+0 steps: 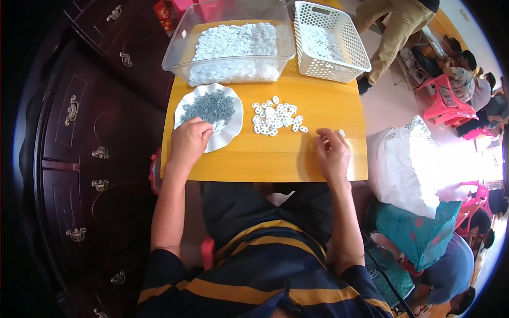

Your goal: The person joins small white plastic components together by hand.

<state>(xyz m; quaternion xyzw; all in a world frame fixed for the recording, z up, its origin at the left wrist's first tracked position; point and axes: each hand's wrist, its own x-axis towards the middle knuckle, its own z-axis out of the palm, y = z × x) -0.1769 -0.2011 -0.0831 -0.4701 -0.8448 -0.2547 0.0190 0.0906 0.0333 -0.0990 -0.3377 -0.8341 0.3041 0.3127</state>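
Note:
My left hand [192, 139] is over the near left part of a white scalloped plate [231, 132], its fingers curled together. What its fingertips hold, if anything, is hidden. On the plate lies a heap of thin grey metal pieces [214, 106], like small screws or nails. My right hand [334, 153] rests near the table's right side, fingers bent and somewhat apart, with nothing visible in them. Just past its fingertips sits one small white oval piece [341, 132] with dark holes. Between my hands is a loose group of similar white two-holed pieces [273, 117].
A clear plastic bin [228, 71] full of white pieces stands at the back of the yellow table [254, 164]. Beside it is a white perforated basket [331, 71] with more. Dark drawers [101, 132] flank the left; a white sack [400, 164] and teal bag [419, 233] flank the right.

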